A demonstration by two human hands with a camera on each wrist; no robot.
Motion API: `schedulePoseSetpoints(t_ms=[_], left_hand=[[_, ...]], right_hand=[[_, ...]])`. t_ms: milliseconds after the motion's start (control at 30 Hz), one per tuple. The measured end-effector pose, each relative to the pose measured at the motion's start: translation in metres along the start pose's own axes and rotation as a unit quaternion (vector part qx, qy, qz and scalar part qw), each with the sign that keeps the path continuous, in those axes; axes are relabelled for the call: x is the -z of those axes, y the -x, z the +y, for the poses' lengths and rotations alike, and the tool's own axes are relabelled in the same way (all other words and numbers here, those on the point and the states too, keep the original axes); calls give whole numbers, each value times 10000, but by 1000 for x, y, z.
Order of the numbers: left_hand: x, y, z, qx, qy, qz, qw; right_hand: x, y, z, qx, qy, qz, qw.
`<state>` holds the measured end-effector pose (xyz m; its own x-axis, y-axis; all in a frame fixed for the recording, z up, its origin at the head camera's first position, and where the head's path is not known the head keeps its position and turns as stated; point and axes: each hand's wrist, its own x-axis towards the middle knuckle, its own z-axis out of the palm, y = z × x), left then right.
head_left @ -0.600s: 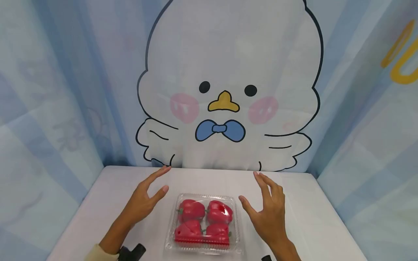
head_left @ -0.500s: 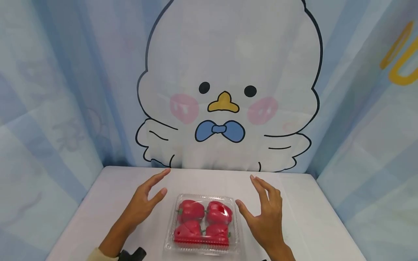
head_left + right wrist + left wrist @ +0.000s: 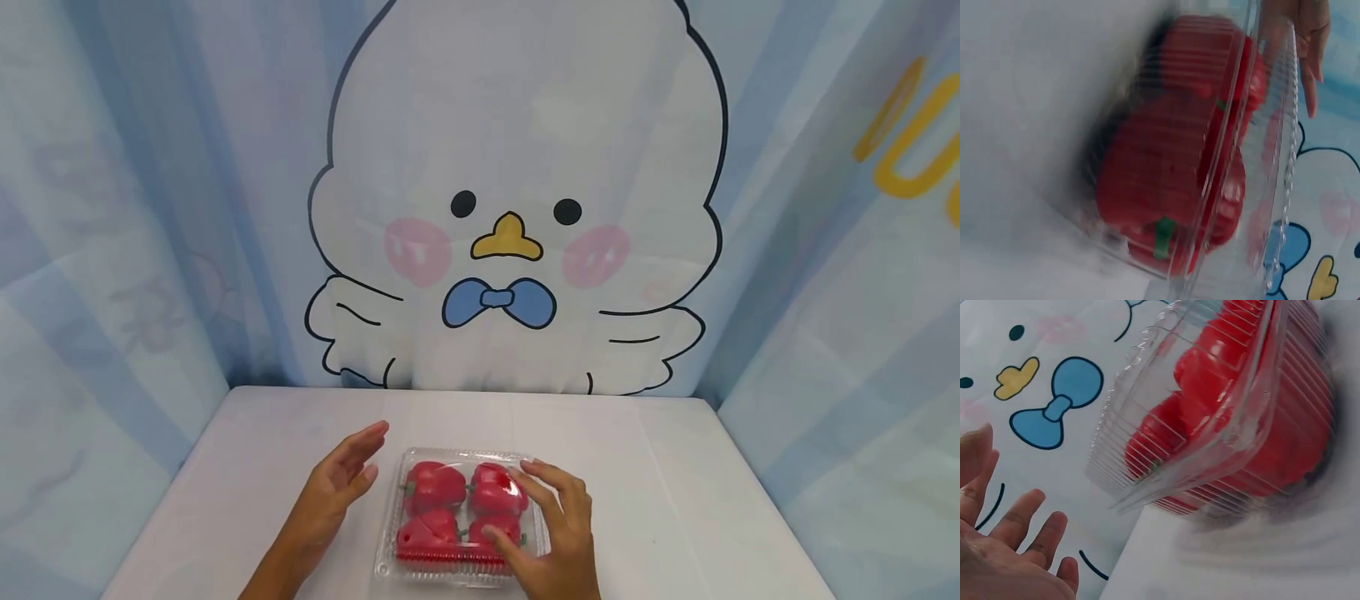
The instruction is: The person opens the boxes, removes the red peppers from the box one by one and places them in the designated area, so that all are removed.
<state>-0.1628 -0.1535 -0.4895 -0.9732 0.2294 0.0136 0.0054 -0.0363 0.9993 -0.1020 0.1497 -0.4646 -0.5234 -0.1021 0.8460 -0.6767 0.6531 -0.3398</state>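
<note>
A clear plastic clamshell container [image 3: 386, 533] with its lid down stands on the white table. Inside are several red bell peppers [image 3: 436, 487] with green stems. My right hand [image 3: 561, 525] reaches over the container's right side, fingers bent and thumb apart, overlapping the lid in the head view. Left of the container, my left hand [image 3: 337, 483] is held up with its fingers loosely extended, holding nothing. The left wrist view shows that left hand [image 3: 1016, 550] apart from the clear lid [image 3: 1254, 434]. In the right wrist view, the container wall is close and blurred.
White table [image 3: 675, 500] surface extends on both sides of the container. Behind it hangs a pale blue curtain [image 3: 510, 125] printed with a white chick wearing a blue bow tie. More curtain closes in the left and right sides.
My right hand has moved left and down, from beside the container to over its right part. My left hand has lowered slightly, its fingers drawn a little closer together.
</note>
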Motion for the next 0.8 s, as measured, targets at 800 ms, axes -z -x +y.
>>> schedulePoseSetpoints(t_ms=[800], left_hand=[[-8, 22, -48, 134, 1584, -277, 9869]], right_hand=[[-45, 56, -34, -149, 254, -641, 9975]])
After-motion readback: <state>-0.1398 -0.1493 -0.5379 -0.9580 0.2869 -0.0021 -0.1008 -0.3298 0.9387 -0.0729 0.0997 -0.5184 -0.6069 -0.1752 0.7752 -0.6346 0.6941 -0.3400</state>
